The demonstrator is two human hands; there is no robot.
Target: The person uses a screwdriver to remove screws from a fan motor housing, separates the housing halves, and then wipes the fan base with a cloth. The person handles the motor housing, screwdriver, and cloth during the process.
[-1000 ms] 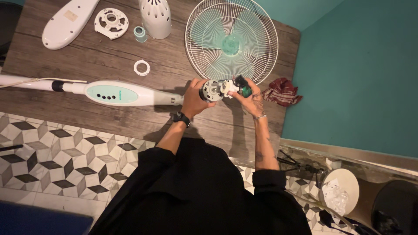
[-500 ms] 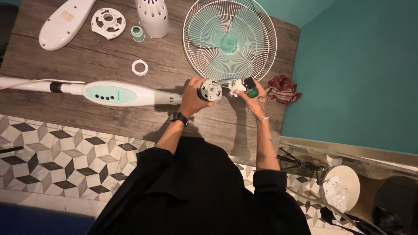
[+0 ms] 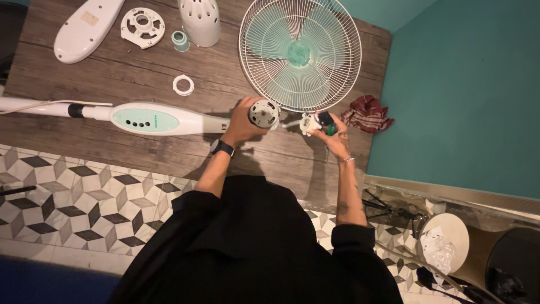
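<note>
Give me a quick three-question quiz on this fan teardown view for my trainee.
1. True or false: the left hand holds the round motor part.
2. Which thing lies just right of the right hand? A) the red cloth B) the white ring C) the wire fan guard
3. Fill in: the long white stand with the control panel lies on the wooden ____.

Key
1. True: its fingers wrap the round grey part.
2. A: the cloth lies by the table's right edge, near the teal wall.
3. Table.
</note>
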